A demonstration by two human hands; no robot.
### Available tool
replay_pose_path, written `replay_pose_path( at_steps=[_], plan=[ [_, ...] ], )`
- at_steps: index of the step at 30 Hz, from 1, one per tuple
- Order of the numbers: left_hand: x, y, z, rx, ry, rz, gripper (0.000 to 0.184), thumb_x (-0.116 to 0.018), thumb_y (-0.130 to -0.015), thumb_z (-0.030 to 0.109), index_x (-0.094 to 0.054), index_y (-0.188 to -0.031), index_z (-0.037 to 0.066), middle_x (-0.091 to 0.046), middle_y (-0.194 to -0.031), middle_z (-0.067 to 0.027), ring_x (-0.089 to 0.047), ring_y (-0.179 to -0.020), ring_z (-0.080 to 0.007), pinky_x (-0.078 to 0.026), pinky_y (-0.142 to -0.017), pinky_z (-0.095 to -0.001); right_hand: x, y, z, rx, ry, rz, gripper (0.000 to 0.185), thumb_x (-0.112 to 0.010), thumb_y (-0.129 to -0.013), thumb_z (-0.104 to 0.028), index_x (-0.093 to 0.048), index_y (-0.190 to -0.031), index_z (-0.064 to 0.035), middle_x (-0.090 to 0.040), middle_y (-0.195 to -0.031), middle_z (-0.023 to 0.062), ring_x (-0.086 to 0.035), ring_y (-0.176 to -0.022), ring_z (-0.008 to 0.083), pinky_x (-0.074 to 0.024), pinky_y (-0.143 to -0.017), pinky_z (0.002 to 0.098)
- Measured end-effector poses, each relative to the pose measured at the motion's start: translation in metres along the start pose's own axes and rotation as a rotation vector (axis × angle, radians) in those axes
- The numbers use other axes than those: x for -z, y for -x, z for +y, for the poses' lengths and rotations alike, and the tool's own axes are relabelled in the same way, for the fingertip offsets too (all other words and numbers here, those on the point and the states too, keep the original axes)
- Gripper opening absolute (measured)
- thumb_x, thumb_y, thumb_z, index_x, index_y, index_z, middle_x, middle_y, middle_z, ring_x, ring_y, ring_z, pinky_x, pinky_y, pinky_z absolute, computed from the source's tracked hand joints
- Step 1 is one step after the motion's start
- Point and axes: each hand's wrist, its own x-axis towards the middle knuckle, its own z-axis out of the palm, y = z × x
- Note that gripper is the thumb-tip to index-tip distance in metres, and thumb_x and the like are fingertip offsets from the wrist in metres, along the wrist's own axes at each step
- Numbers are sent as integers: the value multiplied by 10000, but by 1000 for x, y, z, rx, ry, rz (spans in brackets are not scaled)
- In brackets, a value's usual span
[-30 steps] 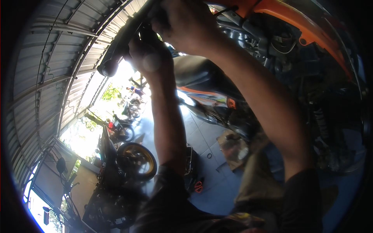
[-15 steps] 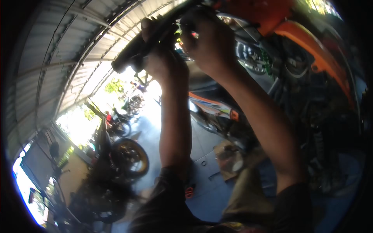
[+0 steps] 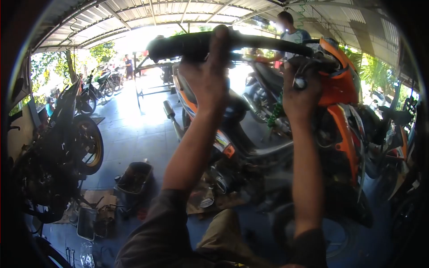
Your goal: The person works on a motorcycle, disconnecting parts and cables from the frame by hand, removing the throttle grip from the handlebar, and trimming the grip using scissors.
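A long black handlebar (image 3: 263,43) runs across the upper middle, its thick grip end pointing left. My left hand (image 3: 208,71) is wrapped around it near the grip, with one finger stretched up over the bar. My right hand (image 3: 301,91) is at the bar's right part, beside the orange front panel (image 3: 337,89), its fingers bent around a small shiny part (image 3: 300,82). What exactly those fingers press on is too dark to tell. Below the bar lies the motorcycle's dark frame, with an orange side panel (image 3: 229,151).
Another person (image 3: 292,35) stands behind the motorcycle. A partly dismantled motorcycle with a gold-rimmed wheel (image 3: 91,147) is at the left. A black tub (image 3: 135,177), a metal tray (image 3: 86,223) and cardboard (image 3: 105,198) lie on the floor. More motorcycles stand farther back.
The view has swung up and levelled, bringing the other person into sight. The handlebar now lies nearly level. My hands, close together before, are farther apart, my right hand farther right.
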Motion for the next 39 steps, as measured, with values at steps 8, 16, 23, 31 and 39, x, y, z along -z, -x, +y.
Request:
replay_pose_path(
  at_steps=[8,16,23,31,39],
  plan=[
    [13,-1,-39,-179,-136,-62,291,-571,-975,275,-624,-993,-10,-641,-915,-93,-610,-721,-147,-544,-697,-312,-3,1,-11,-25,-99,49,120,-672,-887,-108,-627,-945,-13,-637,-881,137,-632,-824,300,-479,-752,379],
    [25,-4,-5,-43,95,15,189,-601,-942,170,-609,-946,-19,-611,-891,-82,-632,-821,-149,-539,-775,-300,-6,3,-2,-84,-143,-17,104,-665,-885,-71,-608,-947,-10,-647,-875,130,-639,-822,276,-486,-760,368],
    [26,1,11,-212,-84,0,222,-602,-959,168,-641,-966,-50,-630,-889,-63,-593,-777,-151,-490,-728,-294,-6,2,-6,-61,-148,6,101,-673,-880,-69,-613,-935,-10,-645,-852,120,-640,-790,256,-488,-749,353],
    [68,-28,7,-150,343,-102,220,-629,-915,80,-664,-1115,-5,-706,-1014,-101,-689,-923,-222,-540,-850,-322,1,-1,2,-3,-32,-99,142,-683,-872,-105,-613,-943,-4,-630,-900,138,-643,-853,308,-497,-771,382],
    [133,56,10,288,336,132,375,-551,-988,348,-590,-1097,-9,-638,-1005,-90,-633,-899,-204,-505,-872,-386,1,1,6,170,129,-28,258,-693,-893,-171,-616,-1077,-6,-640,-955,127,-634,-823,251,-510,-738,328]
  ],
)
